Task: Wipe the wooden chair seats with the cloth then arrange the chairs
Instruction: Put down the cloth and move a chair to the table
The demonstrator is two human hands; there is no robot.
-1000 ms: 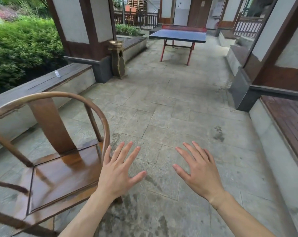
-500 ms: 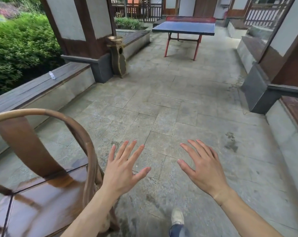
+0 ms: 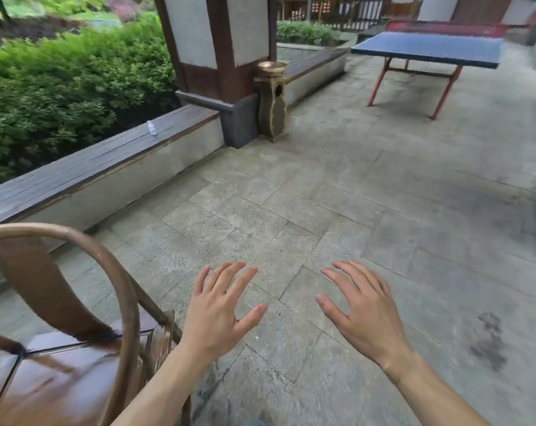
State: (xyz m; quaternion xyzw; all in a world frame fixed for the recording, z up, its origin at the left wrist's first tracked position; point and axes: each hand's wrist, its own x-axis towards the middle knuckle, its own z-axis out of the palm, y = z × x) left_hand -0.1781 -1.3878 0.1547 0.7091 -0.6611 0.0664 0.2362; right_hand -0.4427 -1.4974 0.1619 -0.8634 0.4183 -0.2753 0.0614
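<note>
— Two hands in view, one chair. Report from the chair outward.

— Wooden chair [image 3: 60,348] at lower left; seat glossy, possibly damp, judged already wiped. Cloth not in view anywhere.

— Left hand [image 3: 220,309]?

— Just right of the chair's curved rail, apart from it, fingers [image 3: 226,278] spread and straight, holding nothing.

— Right hand [image 3: 361,309]?

— Further right of the chair, over the stone floor [image 3: 322,195], fingers spread, equally empty.

— Why so held?

— Judged: both palms are free because arranging needs a two-handed grip on the rail.

— Beyond the chair?

— Small bottle [image 3: 152,128] on the low ledge [image 3: 91,167]; table-tennis table [image 3: 429,47] far right.
</note>
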